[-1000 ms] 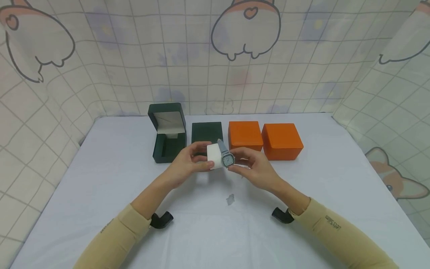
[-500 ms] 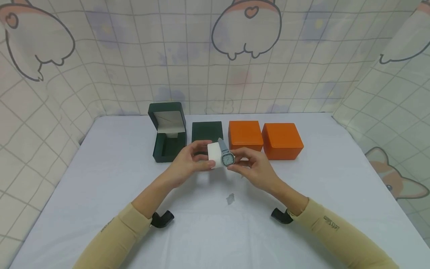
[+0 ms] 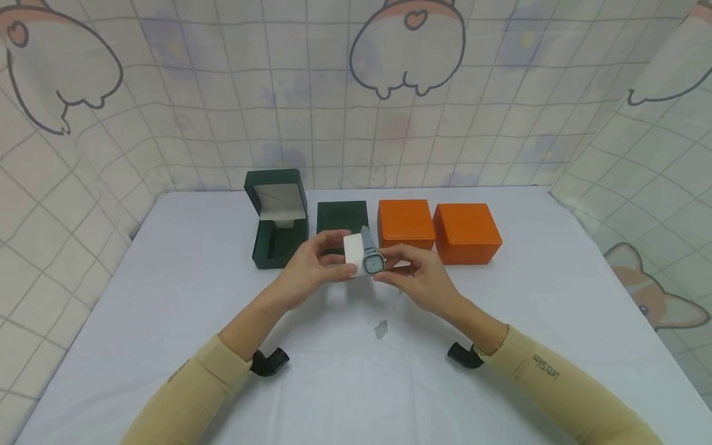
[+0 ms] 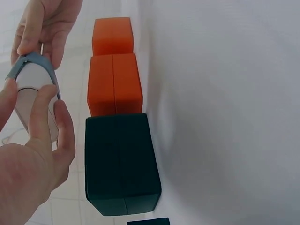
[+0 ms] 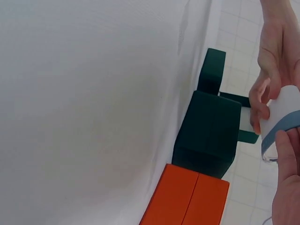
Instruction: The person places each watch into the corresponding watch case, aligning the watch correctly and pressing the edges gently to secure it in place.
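Above the table's middle, my left hand (image 3: pixel 303 272) grips a white watch cushion (image 3: pixel 353 248) between thumb and fingers. Around the cushion's right end runs the pale blue strap (image 4: pixel 36 58) of a wristwatch (image 3: pixel 374 264), its squarish dial facing me. My right hand (image 3: pixel 427 279) pinches the watch at its right side, thumb below and fingers above. In the right wrist view, the fingers lie against the blue strap (image 5: pixel 287 123) while the left hand holds the cushion's other end. The strap's fastening is not visible.
Behind the hands stand an open dark green box (image 3: pixel 280 244), a closed green box (image 3: pixel 342 215), and two closed orange boxes (image 3: pixel 406 219) in a row. A small grey scrap (image 3: pixel 381 329) lies on the white tablecloth (image 3: pixel 356 389). Patterned curtains (image 3: pixel 311 123) surround the table.
The watch has shifted slightly to the left and up along with the right hand, and its dial has turned a little. The left hand has barely moved; the boxes are unchanged.
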`<state>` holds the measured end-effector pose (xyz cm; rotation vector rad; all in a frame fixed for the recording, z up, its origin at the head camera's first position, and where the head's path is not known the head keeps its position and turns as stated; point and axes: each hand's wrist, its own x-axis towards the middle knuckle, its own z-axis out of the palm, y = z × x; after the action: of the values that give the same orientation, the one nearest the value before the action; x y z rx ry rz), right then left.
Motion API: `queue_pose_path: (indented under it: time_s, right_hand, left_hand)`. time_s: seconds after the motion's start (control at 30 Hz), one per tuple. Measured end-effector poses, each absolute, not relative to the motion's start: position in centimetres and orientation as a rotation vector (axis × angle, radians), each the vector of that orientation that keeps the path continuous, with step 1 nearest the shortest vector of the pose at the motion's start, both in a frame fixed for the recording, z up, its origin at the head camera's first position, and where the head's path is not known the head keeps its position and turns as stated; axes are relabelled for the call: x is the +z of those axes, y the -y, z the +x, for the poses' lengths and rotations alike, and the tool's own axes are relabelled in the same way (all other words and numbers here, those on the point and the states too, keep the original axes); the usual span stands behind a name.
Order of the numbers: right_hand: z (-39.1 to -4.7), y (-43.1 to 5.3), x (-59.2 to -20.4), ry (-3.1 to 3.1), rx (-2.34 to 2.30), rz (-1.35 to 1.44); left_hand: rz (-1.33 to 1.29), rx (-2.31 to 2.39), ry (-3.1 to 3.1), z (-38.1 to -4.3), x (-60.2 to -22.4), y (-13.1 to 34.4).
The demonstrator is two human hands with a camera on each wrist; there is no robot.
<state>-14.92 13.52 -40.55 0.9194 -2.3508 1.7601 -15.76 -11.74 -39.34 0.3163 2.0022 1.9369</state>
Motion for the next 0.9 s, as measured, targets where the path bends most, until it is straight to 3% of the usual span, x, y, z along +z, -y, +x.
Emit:
queue_pose_path:
  time_s: [0.53,0.9]
  right_hand:
    - [-16.5,-15.2,-40.3,2.298,2.101,1.122]
    - [-17.2,-15.4,-40.2,2.430,2.139,1.078]
  left_hand:
    - [0.436,1.903,-2.056,-15.8,-39.4,11.8]
    - [0.465,1.853,-2.096,-15.7,-39.7,11.8]
